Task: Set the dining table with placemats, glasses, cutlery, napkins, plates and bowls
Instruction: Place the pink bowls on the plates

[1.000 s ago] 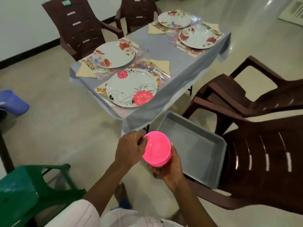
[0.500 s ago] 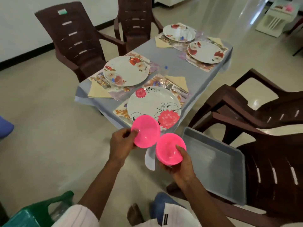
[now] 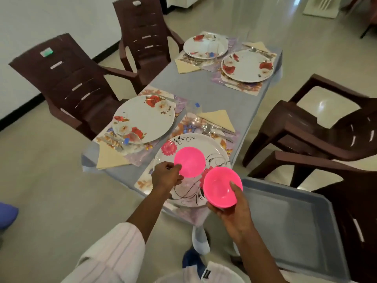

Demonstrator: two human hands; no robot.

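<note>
I take this for the dining room of a home; a small table (image 3: pixel 195 86) under a grey cloth carries four floral plates (image 3: pixel 143 117) on patterned placemats (image 3: pixel 236 86), each with a folded yellow napkin (image 3: pixel 218 119) and cutlery (image 3: pixel 214 129); brown plastic armchairs (image 3: pixel 71 78) stand along both long edges; the floor (image 3: pixel 51 180) is pale glossy tile; a white wall (image 3: pixel 40 17) with dark skirting (image 3: pixel 20 111) runs behind the left chairs; a grey plastic tub (image 3: pixel 285 221) sits by the near right corner.
</note>
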